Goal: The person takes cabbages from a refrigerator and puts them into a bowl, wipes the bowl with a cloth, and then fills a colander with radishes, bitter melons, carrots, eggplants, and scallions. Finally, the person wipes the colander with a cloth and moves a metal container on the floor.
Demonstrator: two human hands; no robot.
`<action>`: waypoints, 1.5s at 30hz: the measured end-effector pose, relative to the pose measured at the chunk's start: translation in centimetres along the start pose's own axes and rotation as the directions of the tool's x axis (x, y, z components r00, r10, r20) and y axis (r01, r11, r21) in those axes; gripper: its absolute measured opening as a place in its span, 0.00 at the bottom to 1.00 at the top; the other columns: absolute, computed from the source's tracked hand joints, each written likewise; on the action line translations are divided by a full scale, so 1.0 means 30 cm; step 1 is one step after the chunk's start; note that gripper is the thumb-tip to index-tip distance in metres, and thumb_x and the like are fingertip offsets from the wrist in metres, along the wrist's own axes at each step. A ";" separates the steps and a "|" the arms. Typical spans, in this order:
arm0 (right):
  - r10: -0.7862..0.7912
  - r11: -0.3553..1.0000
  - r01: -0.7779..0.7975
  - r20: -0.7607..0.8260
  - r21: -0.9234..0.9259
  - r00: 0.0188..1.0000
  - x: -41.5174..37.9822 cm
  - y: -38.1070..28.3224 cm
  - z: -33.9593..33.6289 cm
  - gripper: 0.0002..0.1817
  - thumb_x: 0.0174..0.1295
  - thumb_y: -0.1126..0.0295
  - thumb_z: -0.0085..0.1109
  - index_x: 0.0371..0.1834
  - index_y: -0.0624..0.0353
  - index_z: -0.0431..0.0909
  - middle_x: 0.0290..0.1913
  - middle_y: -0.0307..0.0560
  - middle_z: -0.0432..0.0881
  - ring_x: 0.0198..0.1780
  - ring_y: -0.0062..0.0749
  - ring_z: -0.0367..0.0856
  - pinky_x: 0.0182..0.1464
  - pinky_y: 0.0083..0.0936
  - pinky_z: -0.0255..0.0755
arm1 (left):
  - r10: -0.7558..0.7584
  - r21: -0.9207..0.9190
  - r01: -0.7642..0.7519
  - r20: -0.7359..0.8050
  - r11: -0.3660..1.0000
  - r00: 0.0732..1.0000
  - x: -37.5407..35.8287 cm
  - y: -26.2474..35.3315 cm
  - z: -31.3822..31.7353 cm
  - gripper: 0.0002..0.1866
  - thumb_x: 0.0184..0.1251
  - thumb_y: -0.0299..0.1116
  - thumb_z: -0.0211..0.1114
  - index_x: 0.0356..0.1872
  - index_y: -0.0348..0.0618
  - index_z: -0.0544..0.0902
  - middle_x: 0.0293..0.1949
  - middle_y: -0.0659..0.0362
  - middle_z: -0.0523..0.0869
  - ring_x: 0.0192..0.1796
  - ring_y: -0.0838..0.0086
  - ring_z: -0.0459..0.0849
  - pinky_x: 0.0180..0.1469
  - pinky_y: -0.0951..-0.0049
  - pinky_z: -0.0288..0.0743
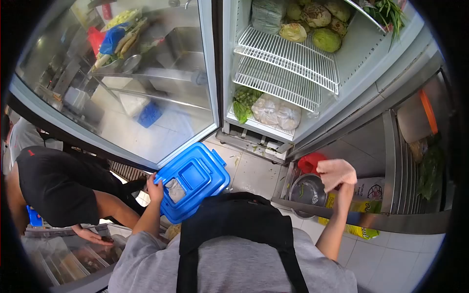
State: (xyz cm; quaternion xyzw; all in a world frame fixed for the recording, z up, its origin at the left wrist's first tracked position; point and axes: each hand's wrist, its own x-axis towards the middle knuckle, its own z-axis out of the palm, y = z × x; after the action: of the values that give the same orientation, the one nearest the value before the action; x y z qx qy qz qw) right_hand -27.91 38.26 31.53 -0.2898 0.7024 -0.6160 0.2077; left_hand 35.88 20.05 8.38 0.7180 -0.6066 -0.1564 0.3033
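Hidden: the view is a round fisheye, dark at the corners; the wearer's grey shirt (pixel 229 266) and black apron (pixel 239 229) cover the floor below the hands; the fridge (pixel 288 73) is cut off at the top, its door (pixel 127 83) full of reflections that blur what lies behind the glass.
Left hand (pixel 155 188): fingers curled over the left edge of a blue lid (pixel 195 178), grasping it; the lid hangs tilted in front of the open fridge, above the tiled floor; a pale patch at its middle is hard to make out.
Right hand (pixel 336 173): raised, fingers loosely bent, holding nothing; it hovers above a metal bowl (pixel 307 190) on a low shelf (pixel 342 212); whether it touches anything cannot be told.
Nearby: a red bag (pixel 310 162) behind the bowl; a yellow bag (pixel 364 195) just right of it; cabbages (pixel 317 22) on the top fridge rack.
Other person: black shirt (pixel 53 185), bent low at left, a hand (pixel 90 237) on a tray.
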 end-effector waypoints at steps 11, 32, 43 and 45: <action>0.104 0.878 -0.218 0.275 0.427 0.956 0.141 -0.028 0.495 0.16 0.70 0.66 0.46 0.57 0.62 0.71 0.50 0.43 0.78 0.50 0.28 0.78 0.53 0.28 0.71 | 0.128 -0.180 -0.062 0.381 0.982 0.916 -0.020 0.112 0.072 0.21 0.61 0.25 0.62 0.57 0.45 0.76 0.49 0.48 0.77 0.44 0.61 0.82 0.45 0.67 0.78; 0.297 0.517 -0.683 0.641 0.515 0.708 0.760 -0.037 1.065 0.19 0.73 0.57 0.46 0.55 0.61 0.72 0.51 0.49 0.79 0.50 0.33 0.80 0.53 0.32 0.76 | -0.068 -0.071 0.097 0.335 0.993 0.940 -0.141 0.493 0.269 0.15 0.62 0.24 0.61 0.51 0.43 0.80 0.38 0.52 0.83 0.38 0.64 0.84 0.40 0.67 0.77; -0.302 0.586 0.539 0.454 -0.605 0.838 1.430 -0.155 0.906 0.14 0.63 0.65 0.56 0.45 0.65 0.78 0.43 0.62 0.81 0.45 0.57 0.79 0.46 0.40 0.71 | -0.415 -0.195 0.378 -0.208 0.905 0.886 -0.240 0.202 0.033 0.11 0.68 0.29 0.59 0.46 0.35 0.82 0.35 0.57 0.85 0.35 0.75 0.80 0.40 0.73 0.75; -0.376 0.603 0.649 0.551 -0.464 0.745 1.397 -0.140 0.917 0.14 0.64 0.66 0.55 0.46 0.64 0.79 0.41 0.58 0.81 0.42 0.53 0.80 0.45 0.37 0.71 | -0.554 -0.518 0.394 -0.196 0.759 0.809 -0.099 0.117 -0.123 0.15 0.70 0.33 0.58 0.53 0.35 0.78 0.35 0.61 0.82 0.32 0.82 0.76 0.34 0.82 0.72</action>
State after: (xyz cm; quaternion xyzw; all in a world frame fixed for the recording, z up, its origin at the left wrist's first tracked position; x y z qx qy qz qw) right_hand -40.68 -10.31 34.14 -0.6539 0.6913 -0.3040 0.0458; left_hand 34.70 23.55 12.97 0.7741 -0.2863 -0.2407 0.5107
